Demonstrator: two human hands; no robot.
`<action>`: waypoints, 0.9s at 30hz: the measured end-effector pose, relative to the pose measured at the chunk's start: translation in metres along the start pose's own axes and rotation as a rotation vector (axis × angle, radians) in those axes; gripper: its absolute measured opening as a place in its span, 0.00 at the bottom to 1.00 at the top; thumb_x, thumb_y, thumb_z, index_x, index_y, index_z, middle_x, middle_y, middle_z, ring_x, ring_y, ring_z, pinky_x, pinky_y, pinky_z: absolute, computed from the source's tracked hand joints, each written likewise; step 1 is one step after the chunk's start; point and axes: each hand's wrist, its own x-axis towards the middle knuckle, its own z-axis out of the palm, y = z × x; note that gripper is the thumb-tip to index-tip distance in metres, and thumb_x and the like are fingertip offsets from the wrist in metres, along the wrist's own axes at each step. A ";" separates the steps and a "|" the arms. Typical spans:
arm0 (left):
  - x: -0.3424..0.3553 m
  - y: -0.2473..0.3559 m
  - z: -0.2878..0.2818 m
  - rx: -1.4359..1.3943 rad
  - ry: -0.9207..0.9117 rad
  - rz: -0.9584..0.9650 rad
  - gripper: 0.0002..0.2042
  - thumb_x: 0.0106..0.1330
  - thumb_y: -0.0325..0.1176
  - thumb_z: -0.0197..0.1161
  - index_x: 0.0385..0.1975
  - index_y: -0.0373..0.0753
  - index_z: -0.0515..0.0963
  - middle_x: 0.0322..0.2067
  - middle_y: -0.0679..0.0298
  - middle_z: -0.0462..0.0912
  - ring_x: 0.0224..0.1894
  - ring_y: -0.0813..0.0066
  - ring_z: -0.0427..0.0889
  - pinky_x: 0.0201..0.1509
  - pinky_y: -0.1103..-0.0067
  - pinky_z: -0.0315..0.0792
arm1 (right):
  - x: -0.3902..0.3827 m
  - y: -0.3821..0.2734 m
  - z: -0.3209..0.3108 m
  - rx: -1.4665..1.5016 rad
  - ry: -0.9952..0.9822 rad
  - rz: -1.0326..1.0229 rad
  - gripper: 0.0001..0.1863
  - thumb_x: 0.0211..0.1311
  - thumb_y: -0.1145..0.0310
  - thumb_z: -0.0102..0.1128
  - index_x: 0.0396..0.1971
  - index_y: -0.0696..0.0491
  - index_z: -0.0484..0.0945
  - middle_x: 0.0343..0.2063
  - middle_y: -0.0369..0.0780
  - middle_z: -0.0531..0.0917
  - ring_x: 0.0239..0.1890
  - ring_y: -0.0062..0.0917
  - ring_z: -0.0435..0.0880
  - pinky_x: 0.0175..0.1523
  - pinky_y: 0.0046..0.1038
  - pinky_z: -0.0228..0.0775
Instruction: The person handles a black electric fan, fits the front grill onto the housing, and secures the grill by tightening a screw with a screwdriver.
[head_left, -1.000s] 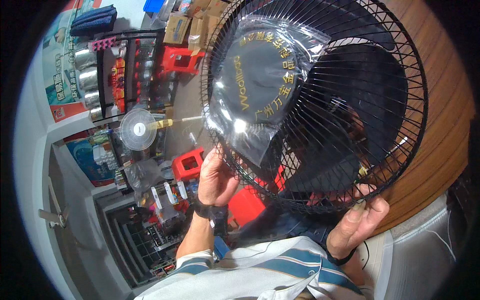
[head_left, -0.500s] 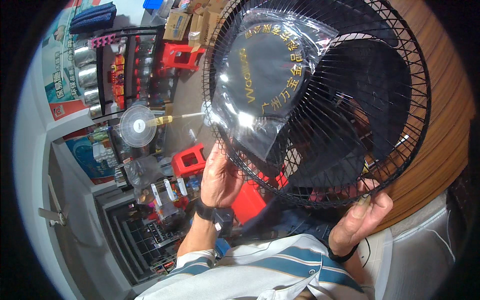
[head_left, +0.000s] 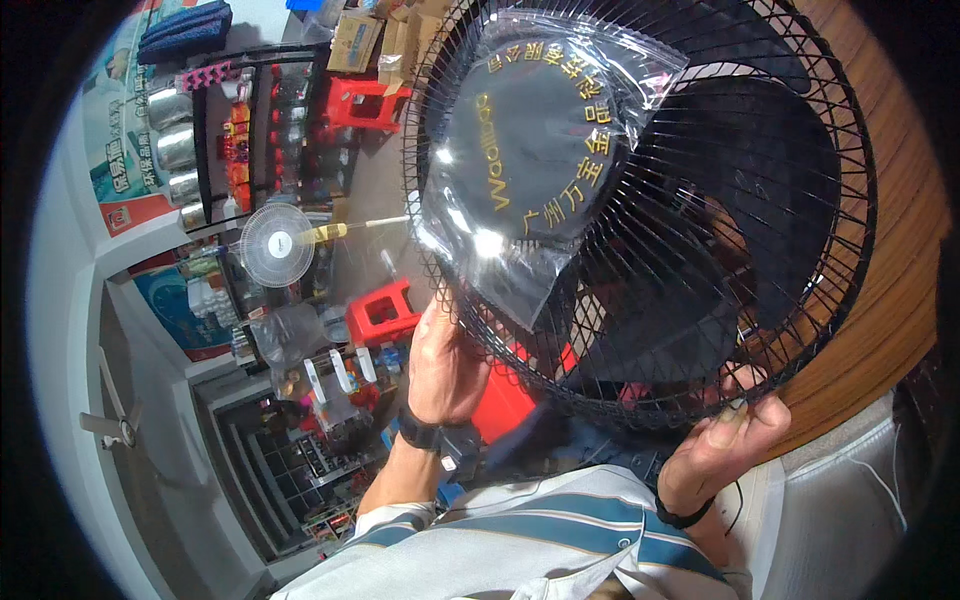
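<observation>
A black wire fan guard (head_left: 640, 370) fills the upper right, with dark fan blades (head_left: 770, 200) showing through its spokes. Clear plastic film (head_left: 530, 285) wraps the round dark centre cap (head_left: 545, 140), which carries gold lettering. My left hand (head_left: 445, 365) grips the guard's lower left rim; its fingers are partly hidden behind the wires. At the lower right rim, my right hand (head_left: 725, 445) pinches the edge between thumb and fingers. The guard is held up, tilted, its capped front facing me.
A brown wood-grain table (head_left: 910, 230) curves along the right, beside the guard. Red plastic stools (head_left: 385, 312) stand on the floor to the left. Further off are a white standing fan (head_left: 277, 245), cardboard boxes (head_left: 355, 45) and shelves of goods (head_left: 240, 150).
The fan guard has shifted slightly right and downward, looking a little larger. Both hands have moved with it and keep their hold on the rim.
</observation>
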 end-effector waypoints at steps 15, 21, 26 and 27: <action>-0.024 -0.024 0.008 -0.063 0.015 0.051 0.11 0.81 0.36 0.51 0.52 0.39 0.75 0.43 0.63 0.84 0.42 0.71 0.85 0.47 0.70 0.82 | 0.002 0.003 0.006 0.032 0.071 -0.016 0.29 0.75 0.47 0.46 0.53 0.62 0.66 0.49 0.46 0.75 0.53 0.28 0.77 0.64 0.31 0.67; -0.020 -0.031 0.013 0.007 0.015 0.137 0.09 0.79 0.35 0.54 0.50 0.39 0.75 0.39 0.64 0.84 0.38 0.72 0.85 0.41 0.71 0.83 | 0.003 0.009 0.006 0.025 0.084 -0.072 0.30 0.75 0.47 0.44 0.52 0.63 0.65 0.49 0.48 0.75 0.52 0.29 0.77 0.63 0.32 0.68; -0.022 -0.038 0.001 -0.017 0.003 0.148 0.09 0.78 0.35 0.57 0.51 0.39 0.77 0.41 0.64 0.85 0.40 0.73 0.86 0.42 0.75 0.82 | 0.005 0.005 0.005 0.067 0.091 -0.023 0.30 0.74 0.48 0.51 0.52 0.64 0.62 0.46 0.51 0.76 0.43 0.29 0.77 0.52 0.33 0.73; -0.023 -0.038 0.003 -0.028 0.006 0.124 0.10 0.79 0.36 0.56 0.51 0.40 0.75 0.41 0.64 0.83 0.40 0.72 0.84 0.43 0.73 0.82 | 0.006 0.006 0.007 0.095 0.097 -0.021 0.31 0.74 0.48 0.53 0.52 0.64 0.61 0.46 0.52 0.76 0.40 0.28 0.77 0.48 0.33 0.74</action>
